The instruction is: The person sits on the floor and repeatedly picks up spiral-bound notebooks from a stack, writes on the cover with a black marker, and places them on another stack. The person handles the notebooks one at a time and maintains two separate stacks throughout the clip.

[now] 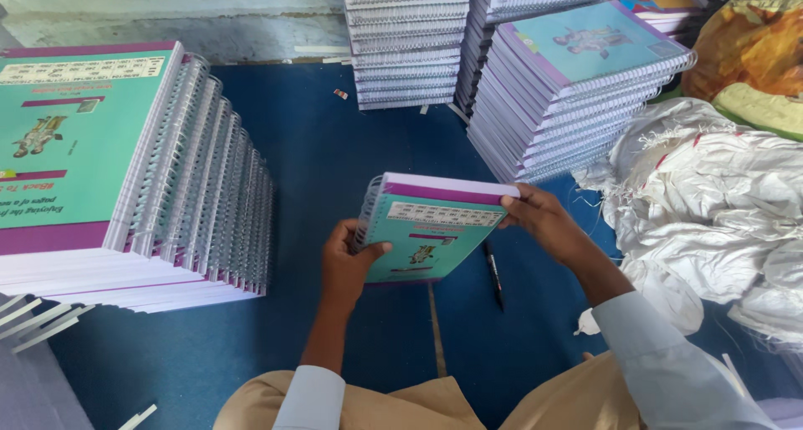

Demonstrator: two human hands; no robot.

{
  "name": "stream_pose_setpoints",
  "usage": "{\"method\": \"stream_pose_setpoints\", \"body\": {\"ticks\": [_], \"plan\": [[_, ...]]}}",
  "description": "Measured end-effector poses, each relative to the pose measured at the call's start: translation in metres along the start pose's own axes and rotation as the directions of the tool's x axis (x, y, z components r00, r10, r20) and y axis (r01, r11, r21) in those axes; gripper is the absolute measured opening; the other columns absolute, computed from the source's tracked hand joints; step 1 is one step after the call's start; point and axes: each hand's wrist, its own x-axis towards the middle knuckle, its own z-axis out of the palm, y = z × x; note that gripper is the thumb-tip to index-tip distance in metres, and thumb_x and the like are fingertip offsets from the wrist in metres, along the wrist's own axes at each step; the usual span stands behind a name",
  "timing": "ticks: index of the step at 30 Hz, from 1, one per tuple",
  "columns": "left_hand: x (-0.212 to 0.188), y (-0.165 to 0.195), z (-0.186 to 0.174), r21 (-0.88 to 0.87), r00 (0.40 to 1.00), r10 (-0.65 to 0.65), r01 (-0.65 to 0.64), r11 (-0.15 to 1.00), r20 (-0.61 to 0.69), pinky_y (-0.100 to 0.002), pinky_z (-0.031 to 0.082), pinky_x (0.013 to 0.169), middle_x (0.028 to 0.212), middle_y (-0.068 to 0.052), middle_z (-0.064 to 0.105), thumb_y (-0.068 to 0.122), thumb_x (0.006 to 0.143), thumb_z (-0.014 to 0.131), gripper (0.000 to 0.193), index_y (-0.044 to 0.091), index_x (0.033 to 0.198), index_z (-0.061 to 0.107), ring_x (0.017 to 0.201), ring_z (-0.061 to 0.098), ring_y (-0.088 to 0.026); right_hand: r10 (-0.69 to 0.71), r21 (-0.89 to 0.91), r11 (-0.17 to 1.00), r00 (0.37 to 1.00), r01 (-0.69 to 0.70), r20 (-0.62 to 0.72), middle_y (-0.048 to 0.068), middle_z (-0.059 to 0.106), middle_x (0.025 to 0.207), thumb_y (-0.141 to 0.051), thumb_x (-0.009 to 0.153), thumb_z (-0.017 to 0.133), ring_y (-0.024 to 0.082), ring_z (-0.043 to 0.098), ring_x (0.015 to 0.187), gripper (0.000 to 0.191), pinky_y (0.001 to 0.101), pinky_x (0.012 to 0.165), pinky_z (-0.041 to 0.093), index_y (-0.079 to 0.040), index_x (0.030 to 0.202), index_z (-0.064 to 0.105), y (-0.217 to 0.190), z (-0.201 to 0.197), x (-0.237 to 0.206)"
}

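Holding: both hands gripped one spiral-bound book point(431, 229) above the blue floor point(318, 154).
Stacks: one at left point(117, 171), three behind.
Left hand point(347, 263): clasped the coil edge.
Book: teal cover, purple bands.
Right hand point(544, 221): pinched the far corner.
Pen point(493, 275): one, black, just beside.
Sacks point(711, 204): white, crowding the right.

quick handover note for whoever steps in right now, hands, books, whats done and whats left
Left hand: grips the spiral-bound edge of a small stack of teal-covered books, thumb on the cover.
Right hand: holds the stack's opposite top corner. The stack is tilted above the blue floor.
Black pen: lies on the floor just right of the stack.
Done: tall pile of like books at left, more piles behind and at right.
Left: the held stack is not yet set on any pile.
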Motion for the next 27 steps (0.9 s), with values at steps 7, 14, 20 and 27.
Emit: {"method": "stream_pose_setpoints", "body": {"ticks": [7,14,20,27], "plan": [[0.0,0.039,0.015,0.107,0.992,0.119,-0.121,0.987,0.028,-0.026,0.058,0.071,0.09,-0.005,0.074,0.006,0.075,0.086,0.032,0.005,0.099,0.065,0.079,0.07,-0.012,0.065,0.169,0.984,0.997,-0.058,-0.037,0.014,0.067,0.111,-0.033,0.102,0.052,0.021,0.063,0.103,0.043,0.0405,0.1,0.051,0.001,0.128,0.06,0.026,-0.014,-0.004],[0.008,0.109,0.025,0.38,0.96,0.247,-0.278,0.882,0.13,-0.033,0.054,0.07,0.086,-0.004,0.072,0.01,0.068,0.089,0.033,0.011,0.094,0.068,0.078,0.068,-0.017,0.164,0.138,0.978,0.984,-0.154,-0.066,0.01,0.066,0.113,-0.032,0.097,0.056,0.021,0.064,0.104,0.046,0.0394,0.099,0.052,-0.001,0.132,0.058,0.04,-0.023,-0.009],[-0.001,0.15,0.037,0.577,0.924,0.314,-0.383,0.722,0.22,-0.041,0.05,0.072,0.086,-0.005,0.07,0.012,0.068,0.089,0.032,0.014,0.095,0.072,0.078,0.065,-0.024,0.134,-0.249,0.957,0.989,-0.147,-0.068,0.015,0.068,0.126,-0.034,0.087,0.071,0.027,0.066,0.119,0.061,0.0416,0.102,0.054,-0.002,0.137,0.057,0.033,-0.019,-0.022],[-0.006,0.155,0.046,0.63,0.822,0.41,-0.567,0.53,0.394,-0.04,0.043,0.081,0.082,0.001,0.072,0.007,0.069,0.085,0.025,0.016,0.088,0.071,0.086,0.064,-0.021,-0.293,-0.654,0.748,0.941,0.114,-0.171,0.022,0.057,0.144,-0.019,0.078,0.079,0.035,0.053,0.135,0.078,0.0451,0.112,0.04,-0.003,0.148,0.048,-0.051,0.002,-0.054]]}}
